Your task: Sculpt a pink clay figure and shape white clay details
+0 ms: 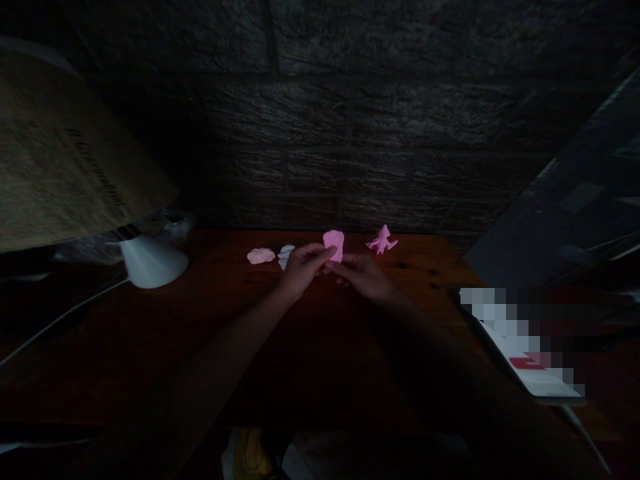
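Between my two hands is a flattened piece of pink modelling clay (333, 241), held up above the wooden table. My left hand (303, 265) pinches its left and lower side, the thumb lying across its face. My right hand (364, 275) grips the lower right edge with thumb and fingers. Partly behind my left hand lies a white ridged piece (285, 256), which looks like clay too. A pale pink flat lump (261, 255) rests further left. To the right of my hands stands a small pink figure (383, 240) with a pointed top and thin limbs.
A lamp with a white cone-shaped base (153, 261) and a large printed shade (65, 153) stands on the left, its cord running toward the front. A lit, partly blurred screen device (543, 380) lies at the right edge of the table (320, 373). Behind is a dark brick-patterned wall (400, 113).
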